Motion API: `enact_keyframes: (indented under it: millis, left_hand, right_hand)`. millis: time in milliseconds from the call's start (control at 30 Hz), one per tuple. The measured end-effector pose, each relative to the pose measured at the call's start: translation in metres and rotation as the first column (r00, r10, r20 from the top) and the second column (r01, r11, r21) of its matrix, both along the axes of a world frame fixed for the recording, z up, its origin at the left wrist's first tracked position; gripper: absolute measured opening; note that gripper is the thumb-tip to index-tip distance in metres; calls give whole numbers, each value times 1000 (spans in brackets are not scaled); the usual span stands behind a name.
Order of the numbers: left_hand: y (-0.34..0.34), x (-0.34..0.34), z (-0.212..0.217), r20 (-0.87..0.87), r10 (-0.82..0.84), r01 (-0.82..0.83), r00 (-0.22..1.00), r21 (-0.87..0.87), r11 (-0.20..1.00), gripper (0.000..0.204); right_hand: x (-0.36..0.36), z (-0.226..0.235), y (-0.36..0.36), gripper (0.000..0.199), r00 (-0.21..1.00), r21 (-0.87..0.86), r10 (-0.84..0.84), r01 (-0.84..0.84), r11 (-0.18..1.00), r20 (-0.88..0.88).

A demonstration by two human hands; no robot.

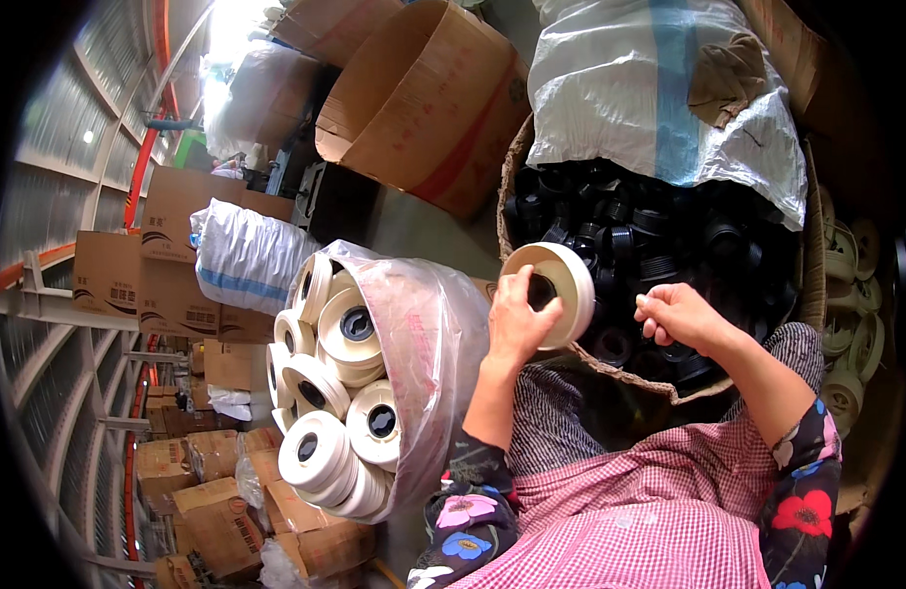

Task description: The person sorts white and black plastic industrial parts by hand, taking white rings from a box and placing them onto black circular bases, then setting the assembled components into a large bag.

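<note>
My left hand [515,322] grips a round cream plastic flange [577,290], its thumb at the dark opening in the middle. The flange is tilted over the near left edge of a big cardboard box [513,182]. Ribbed black plastic fittings [659,221] fill that box in a loose heap. Above the heap, to the right of the flange and apart from it, is my right hand [681,316]. Its fingers are curled together, and whatever they may hold is hidden. Left of my left arm, a clear plastic bag [435,324] holds stacked cream flanges [316,452], several with black centres.
A white woven sack [610,88] with a brown cloth [726,80] covers the box's far part. A large open carton [433,108] stands beyond. Another woven sack [252,257] and stacked cartons [178,280] are at left. More cream parts [855,334] lie at right.
</note>
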State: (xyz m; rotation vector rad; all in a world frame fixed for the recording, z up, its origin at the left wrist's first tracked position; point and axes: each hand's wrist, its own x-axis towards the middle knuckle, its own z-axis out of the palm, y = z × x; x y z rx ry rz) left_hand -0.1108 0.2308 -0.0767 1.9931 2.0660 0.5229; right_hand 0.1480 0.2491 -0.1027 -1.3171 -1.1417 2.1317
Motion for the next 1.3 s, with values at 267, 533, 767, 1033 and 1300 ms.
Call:
enact_keyframes:
  millis: [267,533,767,1033,1300]
  left_hand:
    - [19,-12,-40,-197,-35,7,980,-142,990,59]
    - [12,1,-28,-146,-140,108,979,-205,973,46]
    - [10,11,-24,-146,-194,167,970,-175,970,45]
    - [14,30,-40,-50,-136,130,990,-100,986,41]
    - [22,89,-30,64,-320,293,945,268,918,30]
  right_hand:
    - [20,47,-4,31,963,142,242,-257,956,114]
    - [47,52,5,26,980,354,131,-177,918,151]
    - [48,48,2,22,922,637,58,-309,706,384]
    - [49,39,1,23,806,596,125,-522,610,579]
    - [51,41,2,27,789,580,126,-539,610,601]
